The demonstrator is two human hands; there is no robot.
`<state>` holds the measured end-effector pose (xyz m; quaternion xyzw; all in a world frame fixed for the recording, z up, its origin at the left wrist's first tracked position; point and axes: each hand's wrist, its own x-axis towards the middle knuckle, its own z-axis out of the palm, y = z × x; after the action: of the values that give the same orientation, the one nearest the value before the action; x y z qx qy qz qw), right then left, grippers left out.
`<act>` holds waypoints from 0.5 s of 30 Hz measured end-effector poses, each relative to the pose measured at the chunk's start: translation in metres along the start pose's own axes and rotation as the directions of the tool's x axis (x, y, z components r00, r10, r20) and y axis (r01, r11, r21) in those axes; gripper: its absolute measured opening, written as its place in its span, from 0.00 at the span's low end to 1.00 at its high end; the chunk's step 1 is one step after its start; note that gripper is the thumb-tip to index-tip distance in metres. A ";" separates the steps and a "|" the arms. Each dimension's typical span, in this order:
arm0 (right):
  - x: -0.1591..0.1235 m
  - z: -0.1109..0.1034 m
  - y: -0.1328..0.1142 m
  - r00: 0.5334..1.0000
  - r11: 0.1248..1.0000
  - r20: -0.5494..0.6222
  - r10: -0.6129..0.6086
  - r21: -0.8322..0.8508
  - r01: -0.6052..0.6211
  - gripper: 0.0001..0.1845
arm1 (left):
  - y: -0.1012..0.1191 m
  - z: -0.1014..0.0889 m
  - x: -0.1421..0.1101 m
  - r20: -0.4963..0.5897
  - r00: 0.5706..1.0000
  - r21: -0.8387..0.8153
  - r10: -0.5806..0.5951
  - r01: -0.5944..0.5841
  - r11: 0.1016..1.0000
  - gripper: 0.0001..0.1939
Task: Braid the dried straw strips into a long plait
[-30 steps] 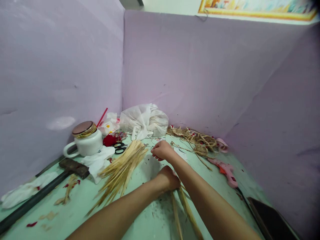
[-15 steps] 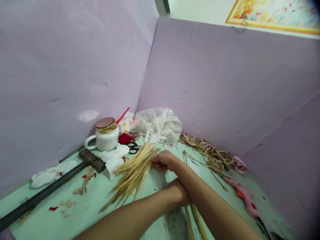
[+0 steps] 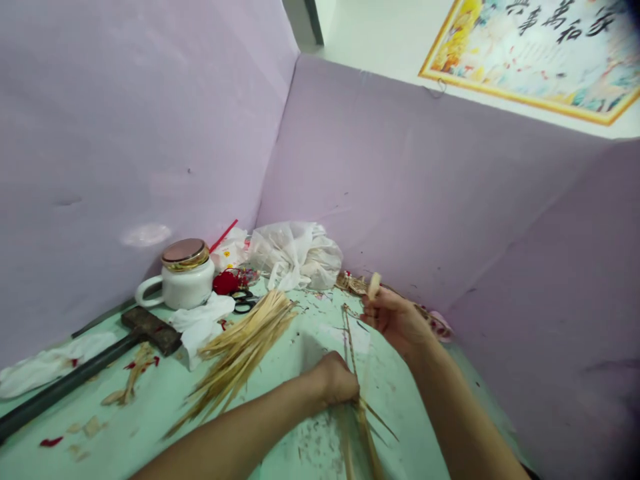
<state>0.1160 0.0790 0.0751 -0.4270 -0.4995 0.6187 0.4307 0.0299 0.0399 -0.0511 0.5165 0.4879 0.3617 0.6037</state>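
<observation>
My left hand (image 3: 336,379) is closed low over the table, pinching pale straw strips (image 3: 369,440) that run toward the front edge. A thin braided length (image 3: 350,340) extends away from those fingers along the tabletop. Raised to the right, my right hand (image 3: 393,319) has its fingers closed on a straw strip, whose pale end (image 3: 374,285) sticks up above the fingertips. A fanned bundle of dry straw (image 3: 245,343) lies on the table to the left of both hands, untouched.
On the left lie a hammer (image 3: 150,330), white tissue (image 3: 203,320), a lidded white mug (image 3: 187,287) and black scissors (image 3: 244,301). A white plastic bag (image 3: 297,257) sits in the corner. Coiled cord (image 3: 353,283) is partly behind my right hand. Purple walls (image 3: 390,180) enclose the table.
My right hand has moved from the straw bundle to the right and now holds a strip. The crossed forearms have separated, uncovering my left hand. The view has shifted right and up.
</observation>
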 end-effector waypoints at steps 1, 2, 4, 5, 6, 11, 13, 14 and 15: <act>-0.010 -0.013 -0.006 1.000 0.997 -0.011 -0.020 -0.069 0.019 0.08 | 0.003 -0.001 -0.003 -0.005 1.000 0.016 -0.031 0.031 0.999 0.07; -0.021 -0.025 -0.010 0.999 0.984 -0.043 -0.033 -0.178 0.025 0.06 | 0.007 -0.003 -0.007 -0.013 0.997 0.035 -0.076 0.077 0.996 0.08; -0.042 -0.047 -0.008 0.989 0.869 -0.148 -0.023 -0.491 -0.053 0.05 | 0.015 -0.004 -0.014 -0.016 0.994 0.036 -0.105 0.105 0.994 0.08; -0.051 -0.056 -0.001 0.986 0.764 -0.162 -0.028 -0.640 -0.084 0.04 | 0.020 -0.004 -0.018 -0.016 0.995 0.026 -0.101 0.101 0.994 0.09; -0.059 -0.063 0.008 0.988 0.645 -0.146 -0.040 -0.759 -0.086 0.05 | 0.024 -0.004 -0.021 -0.006 0.996 0.018 -0.088 0.088 0.996 0.09; -0.074 -0.074 0.067 0.994 0.361 -0.106 0.007 -0.927 -0.101 0.09 | 0.041 -0.003 -0.033 0.043 0.993 0.044 -0.110 0.108 0.993 0.10; -0.073 -0.072 0.083 0.995 0.383 -0.102 0.009 -0.919 -0.097 0.11 | 0.043 -0.003 -0.033 0.039 0.990 0.088 -0.137 0.133 0.987 0.09; -0.071 -0.071 0.089 0.996 0.411 -0.089 0.007 -0.908 -0.084 0.10 | 0.042 -0.003 -0.033 0.040 0.989 0.108 -0.140 0.135 0.985 0.08; -0.070 -0.071 0.093 0.997 0.445 -0.077 0.002 -0.893 -0.070 0.10 | 0.042 -0.003 -0.031 0.045 0.989 0.125 -0.143 0.136 0.983 0.08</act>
<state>0.1924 0.0174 -0.0191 -0.6200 -0.7269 0.2578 0.1439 0.0213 0.0199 -0.0033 0.5264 0.5277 0.2740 0.6077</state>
